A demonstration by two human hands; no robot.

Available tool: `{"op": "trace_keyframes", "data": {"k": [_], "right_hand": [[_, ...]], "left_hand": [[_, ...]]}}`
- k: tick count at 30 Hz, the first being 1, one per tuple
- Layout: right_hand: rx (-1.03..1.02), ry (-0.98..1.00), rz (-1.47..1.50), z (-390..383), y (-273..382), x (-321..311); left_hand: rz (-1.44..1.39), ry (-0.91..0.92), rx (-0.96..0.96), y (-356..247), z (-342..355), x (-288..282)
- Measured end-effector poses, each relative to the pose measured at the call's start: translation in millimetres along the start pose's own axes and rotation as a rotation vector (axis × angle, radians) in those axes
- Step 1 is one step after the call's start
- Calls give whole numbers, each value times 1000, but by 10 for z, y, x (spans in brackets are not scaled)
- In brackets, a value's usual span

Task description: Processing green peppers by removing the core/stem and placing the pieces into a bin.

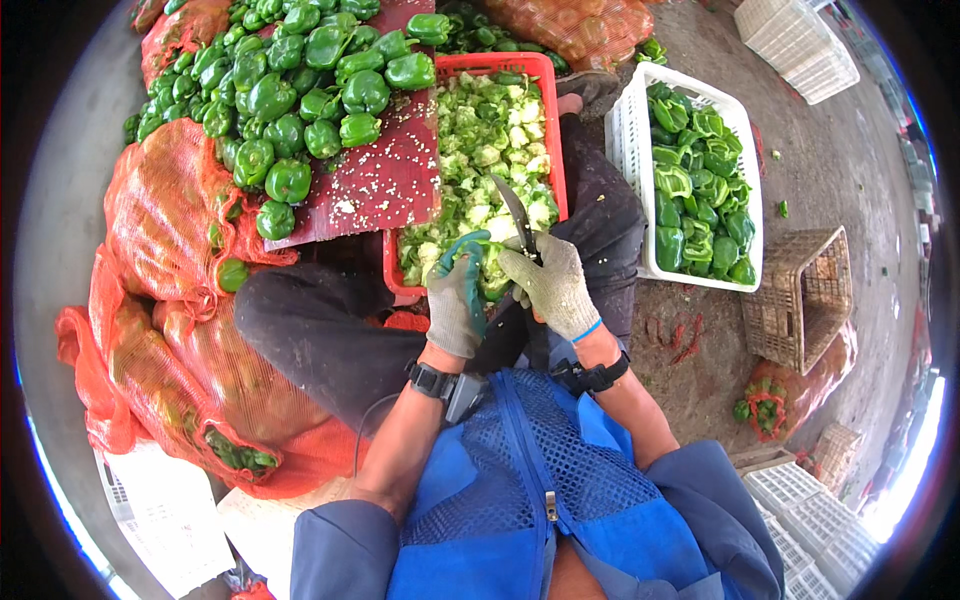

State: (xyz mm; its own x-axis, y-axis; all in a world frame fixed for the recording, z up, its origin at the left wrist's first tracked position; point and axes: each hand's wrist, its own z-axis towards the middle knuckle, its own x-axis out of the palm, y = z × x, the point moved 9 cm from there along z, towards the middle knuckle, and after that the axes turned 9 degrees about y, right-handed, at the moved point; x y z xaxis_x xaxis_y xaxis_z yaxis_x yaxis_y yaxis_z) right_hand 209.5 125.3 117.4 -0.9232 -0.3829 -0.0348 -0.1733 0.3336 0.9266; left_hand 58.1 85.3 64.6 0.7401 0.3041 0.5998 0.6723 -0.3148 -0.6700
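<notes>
My left hand [457, 300], in a grey glove with a green coating, is closed around a green bell pepper [490, 268], which is mostly hidden between my hands. In my right hand [553, 285], gloved in off-white knit, is a knife with a dark curved blade [515, 208] pointing up and away. Both hands are close together over the near end of a red crate [551, 100]. Pale pepper cores and green trimmings [490, 150] fill that crate. To its right, a white crate [628, 150] holds cut, hollowed green peppers [700, 185].
Whole green peppers [290, 90] are heaped on a dark red board [400, 175] scattered with seeds. Orange mesh sacks [165, 220] lie along the left. A brown crate [775, 315] is on its side at right, with another white crate [800, 55] farther off.
</notes>
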Motion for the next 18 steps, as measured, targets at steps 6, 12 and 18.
{"op": "trace_keyframes", "data": {"k": [6,12,18], "right_hand": [[-176,35,-187,-15,-33,154],[68,-109,429,47,-509,-21],[-130,-290,-179,-55,-273,-214]], "left_hand": [[774,70,352,-177,-102,-21],[-374,307,-30,195,53,75],[-367,129,-152,488,104,-32]]}}
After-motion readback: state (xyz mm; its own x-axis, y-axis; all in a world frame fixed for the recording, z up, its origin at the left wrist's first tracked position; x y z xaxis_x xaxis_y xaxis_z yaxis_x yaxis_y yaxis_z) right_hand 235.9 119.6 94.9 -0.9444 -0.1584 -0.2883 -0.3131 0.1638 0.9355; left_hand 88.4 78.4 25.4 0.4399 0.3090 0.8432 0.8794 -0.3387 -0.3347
